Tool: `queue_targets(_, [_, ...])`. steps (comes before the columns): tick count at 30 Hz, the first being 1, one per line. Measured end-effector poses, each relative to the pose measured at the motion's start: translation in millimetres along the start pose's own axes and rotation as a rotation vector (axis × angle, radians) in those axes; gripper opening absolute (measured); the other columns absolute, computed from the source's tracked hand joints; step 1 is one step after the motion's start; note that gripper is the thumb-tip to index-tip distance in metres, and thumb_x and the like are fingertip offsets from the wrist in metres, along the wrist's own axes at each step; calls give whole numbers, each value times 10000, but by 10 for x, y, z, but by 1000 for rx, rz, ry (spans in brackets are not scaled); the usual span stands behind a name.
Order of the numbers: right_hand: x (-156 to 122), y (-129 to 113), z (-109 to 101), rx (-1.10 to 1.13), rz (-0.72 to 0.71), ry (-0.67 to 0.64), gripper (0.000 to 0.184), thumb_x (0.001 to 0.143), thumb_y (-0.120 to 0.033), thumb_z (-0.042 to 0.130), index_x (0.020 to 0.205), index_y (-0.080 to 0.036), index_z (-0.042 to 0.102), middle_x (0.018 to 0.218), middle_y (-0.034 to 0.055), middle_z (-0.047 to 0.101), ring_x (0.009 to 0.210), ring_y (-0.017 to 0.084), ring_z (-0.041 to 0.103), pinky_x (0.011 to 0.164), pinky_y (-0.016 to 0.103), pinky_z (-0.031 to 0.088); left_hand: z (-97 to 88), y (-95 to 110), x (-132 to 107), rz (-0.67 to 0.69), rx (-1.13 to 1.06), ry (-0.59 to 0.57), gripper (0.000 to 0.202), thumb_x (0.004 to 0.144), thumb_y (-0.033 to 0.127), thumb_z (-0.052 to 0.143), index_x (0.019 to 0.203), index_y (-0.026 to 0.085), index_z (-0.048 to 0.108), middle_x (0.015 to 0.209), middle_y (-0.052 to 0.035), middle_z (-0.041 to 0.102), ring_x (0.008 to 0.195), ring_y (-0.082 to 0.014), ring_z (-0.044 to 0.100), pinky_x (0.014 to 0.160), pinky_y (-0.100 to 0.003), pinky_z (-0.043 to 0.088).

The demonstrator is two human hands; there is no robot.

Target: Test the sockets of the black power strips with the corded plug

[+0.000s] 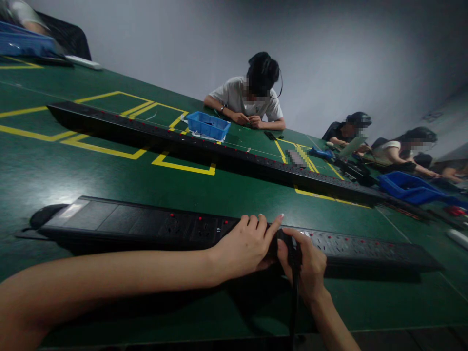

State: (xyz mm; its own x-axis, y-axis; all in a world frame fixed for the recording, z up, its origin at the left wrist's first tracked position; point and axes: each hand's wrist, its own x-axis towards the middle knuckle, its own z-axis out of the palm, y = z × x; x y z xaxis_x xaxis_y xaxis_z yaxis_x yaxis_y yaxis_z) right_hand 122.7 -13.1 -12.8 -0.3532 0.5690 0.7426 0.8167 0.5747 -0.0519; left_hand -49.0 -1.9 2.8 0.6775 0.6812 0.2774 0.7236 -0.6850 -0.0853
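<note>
A long black power strip (142, 222) with red-tipped spots beside its sockets lies across the near part of the green table. My left hand (243, 246) is wrapped over the strip near its middle, with the index finger stretched along its top. Close beside it, my right hand (307, 261) grips a black plug (293, 248) against the strip's sockets. From the plug a black cable (294, 307) hangs down toward the table's front edge. My fingers hide the plug's contact with the socket, so how deep it sits I cannot tell.
Behind lies a second long black strip (175, 146), parallel to the first. A blue bin (208, 127) stands past it, before a person (252, 95) working with small things. More blue bins (409, 187) and co-workers are at the right. Yellow tape (183, 169) marks the table.
</note>
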Motion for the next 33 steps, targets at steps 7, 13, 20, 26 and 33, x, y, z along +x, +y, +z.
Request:
queue_targets(7, [3,4,-1,3,-6,3,232,761,-184,568,987,-152,525,792,37,646,587,117,605,570,231,477,2,12,-8,-9,3,18,829,809,486,426,1382,46,19,1183,-213,468,994,-303,485,782,-373,360])
queue_targets(13, [1,2,2,8,0,5,232,762,-186,569,988,-164,524,794,27,646,598,110,608,582,225,483,9,4,1,-7,1,21,837,805,483,433,1381,41,17,1177,-213,472,996,-304,484,786,-375,359])
queue_targets(20, [-1,4,-2,-2,0,11,227,765,-192,564,987,-168,525,791,25,646,600,109,608,586,225,485,15,-6,0,2,-13,20,818,797,476,447,1372,25,81,1149,-211,480,989,-310,484,778,-381,363])
queue_targets(26, [15,0,1,5,-5,2,238,762,-188,572,993,-157,523,788,31,641,589,105,600,577,220,477,10,-12,5,2,-3,0,796,790,486,455,1361,32,135,1136,-207,485,1010,-300,477,790,-376,356])
queue_targets(33, [3,-1,3,-5,-4,3,226,769,-199,564,988,-166,523,772,23,641,523,91,571,540,213,463,-10,-4,3,-5,-2,17,827,793,491,453,1375,38,79,1136,-201,489,983,-295,488,778,-372,360])
